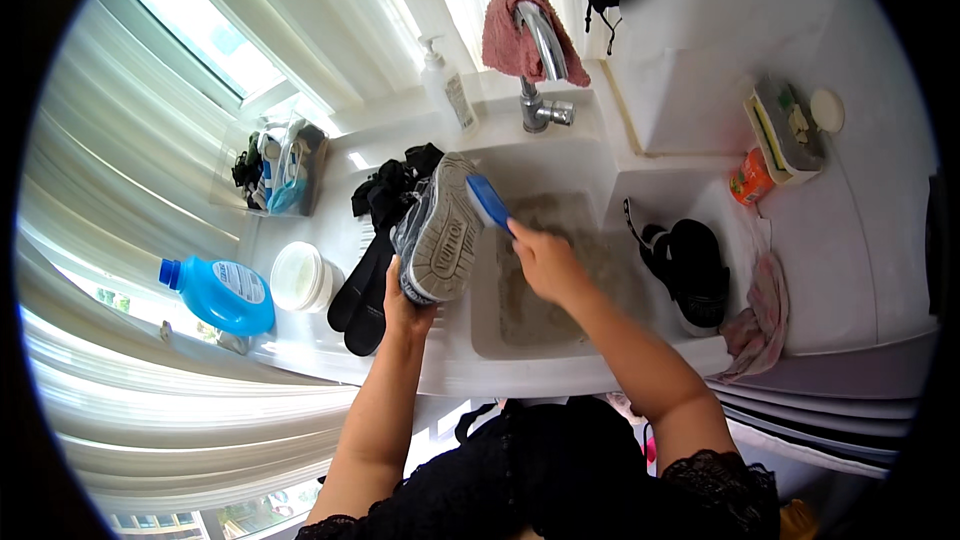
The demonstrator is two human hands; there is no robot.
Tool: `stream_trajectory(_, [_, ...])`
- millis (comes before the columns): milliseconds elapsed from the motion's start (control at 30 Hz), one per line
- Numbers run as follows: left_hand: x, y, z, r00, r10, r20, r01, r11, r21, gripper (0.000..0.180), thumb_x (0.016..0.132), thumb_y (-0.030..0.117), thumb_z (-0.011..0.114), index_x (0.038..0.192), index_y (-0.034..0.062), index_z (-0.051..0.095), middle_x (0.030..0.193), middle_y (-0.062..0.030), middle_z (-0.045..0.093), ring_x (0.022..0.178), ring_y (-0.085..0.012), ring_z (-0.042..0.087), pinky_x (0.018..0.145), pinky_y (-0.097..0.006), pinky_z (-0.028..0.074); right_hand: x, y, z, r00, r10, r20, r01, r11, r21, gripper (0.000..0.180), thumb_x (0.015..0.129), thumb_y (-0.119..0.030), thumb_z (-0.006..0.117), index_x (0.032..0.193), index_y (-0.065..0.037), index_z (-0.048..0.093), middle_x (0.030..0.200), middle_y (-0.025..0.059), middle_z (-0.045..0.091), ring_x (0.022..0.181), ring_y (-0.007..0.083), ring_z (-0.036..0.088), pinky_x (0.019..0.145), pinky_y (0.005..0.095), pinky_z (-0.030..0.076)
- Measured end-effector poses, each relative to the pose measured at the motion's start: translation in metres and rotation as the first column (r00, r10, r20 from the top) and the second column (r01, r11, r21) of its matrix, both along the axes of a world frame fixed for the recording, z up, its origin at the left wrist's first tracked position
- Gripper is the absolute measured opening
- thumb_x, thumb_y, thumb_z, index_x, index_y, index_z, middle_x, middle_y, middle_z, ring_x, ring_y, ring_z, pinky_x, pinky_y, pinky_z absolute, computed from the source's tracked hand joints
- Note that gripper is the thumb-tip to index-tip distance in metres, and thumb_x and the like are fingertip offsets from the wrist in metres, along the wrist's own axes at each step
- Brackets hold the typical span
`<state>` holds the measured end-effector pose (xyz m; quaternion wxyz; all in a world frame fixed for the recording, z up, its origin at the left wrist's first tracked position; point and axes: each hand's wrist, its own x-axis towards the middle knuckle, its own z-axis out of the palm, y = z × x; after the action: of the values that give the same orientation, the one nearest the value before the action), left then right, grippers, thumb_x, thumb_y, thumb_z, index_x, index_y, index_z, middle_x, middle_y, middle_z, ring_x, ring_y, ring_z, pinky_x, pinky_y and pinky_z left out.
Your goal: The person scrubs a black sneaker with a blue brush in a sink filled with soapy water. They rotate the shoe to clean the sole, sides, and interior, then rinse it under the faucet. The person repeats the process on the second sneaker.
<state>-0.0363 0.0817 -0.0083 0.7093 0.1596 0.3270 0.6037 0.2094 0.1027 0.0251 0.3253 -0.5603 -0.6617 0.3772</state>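
My left hand [402,305] is closed around the heel end of a sneaker [442,230], its pale grey patterned sole turned toward me. The shoe is held up at the left rim of the sink [480,335]. In my right hand [548,262] is a blue-handled brush [489,202], its bristles against the toe part of the sole, on the right side. Murky water [560,290] stands in the basin below. Black insoles [368,302] lie just left of the sneaker, beside a bundle of black cloth or laces [390,188].
A chrome faucet [541,110] draped with a pink cloth [508,35] stands behind the basin, near a white pump bottle [448,90]. At left are a blue detergent jug [218,295], a white tub [303,277] and a clear box [275,172]. A black shoe [697,270] sits at right.
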Motion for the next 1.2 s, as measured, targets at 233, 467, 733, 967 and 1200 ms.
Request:
stream_trajectory(233, [0.004, 0.006, 0.005, 0.998, 0.059, -0.016, -0.06, 0.997, -0.049, 0.056, 0.092, 0.046, 0.047, 0.134, 0.0083, 0.046, 0.132, -0.0111, 0.053, 0.123, -0.0281, 0.049, 0.105, -0.044, 0.038, -0.026, 0.108, -0.005, 0.997, 0.025, 0.068, -0.03, 0.996, 0.081, 0.036, 0.092, -0.02, 0.05, 0.127, -0.011, 0.056, 0.099, 0.0236, 0.063, 0.094, 0.0401, 0.06, 0.083, 0.0423, 0.048])
stream_trajectory(467, [0.001, 0.006, -0.005, 1.0, 0.017, 0.021, -0.016, 1.0, -0.01, 0.059, 0.094, 0.046, 0.044, 0.136, 0.0047, 0.043, 0.135, -0.0135, 0.051, 0.124, -0.0296, 0.048, 0.106, -0.045, 0.036, 0.003, 0.08, -0.028, 0.991, -0.015, 0.131, 0.001, 0.995, 0.102, 0.036, 0.092, -0.02, 0.052, 0.127, -0.011, 0.056, 0.091, 0.0256, 0.064, 0.088, 0.0398, 0.062, 0.078, 0.0422, 0.048])
stream_trajectory(733, [-0.002, 0.001, 0.0, 0.995, 0.035, 0.092, -0.033, 0.999, -0.021, 0.055, 0.094, 0.043, 0.048, 0.133, 0.0046, 0.046, 0.13, -0.0122, 0.055, 0.12, -0.0286, 0.052, 0.103, -0.045, 0.039, -0.014, -0.084, 0.013, 0.998, 0.029, 0.047, -0.039, 0.977, 0.21, 0.041, 0.09, -0.012, 0.055, 0.131, -0.008, 0.051, 0.076, 0.0232, 0.06, 0.066, 0.039, 0.061, 0.061, 0.0433, 0.047])
stream_trajectory(967, [-0.007, 0.006, -0.012, 0.997, 0.071, 0.01, -0.07, 0.996, -0.061, 0.053, 0.092, 0.045, 0.05, 0.127, 0.0054, 0.051, 0.123, -0.0105, 0.059, 0.113, -0.0265, 0.056, 0.1, -0.044, 0.041, 0.0, -0.125, 0.049, 0.975, 0.2, 0.098, -0.219, 0.945, 0.245, 0.043, 0.091, -0.016, 0.053, 0.134, -0.013, 0.05, 0.071, 0.0178, 0.061, 0.06, 0.0363, 0.059, 0.061, 0.044, 0.049])
stream_trajectory(1200, [0.0, 0.005, 0.001, 0.996, 0.093, -0.013, -0.094, 0.992, -0.087, 0.052, 0.092, 0.045, 0.05, 0.128, 0.0072, 0.051, 0.121, -0.0097, 0.06, 0.11, -0.026, 0.058, 0.099, -0.045, 0.043, 0.004, -0.104, 0.027, 0.987, 0.132, 0.096, -0.154, 0.946, 0.285, 0.046, 0.09, -0.01, 0.056, 0.135, -0.014, 0.05, 0.065, 0.0176, 0.054, 0.057, 0.032, 0.054, 0.057, 0.0393, 0.044])
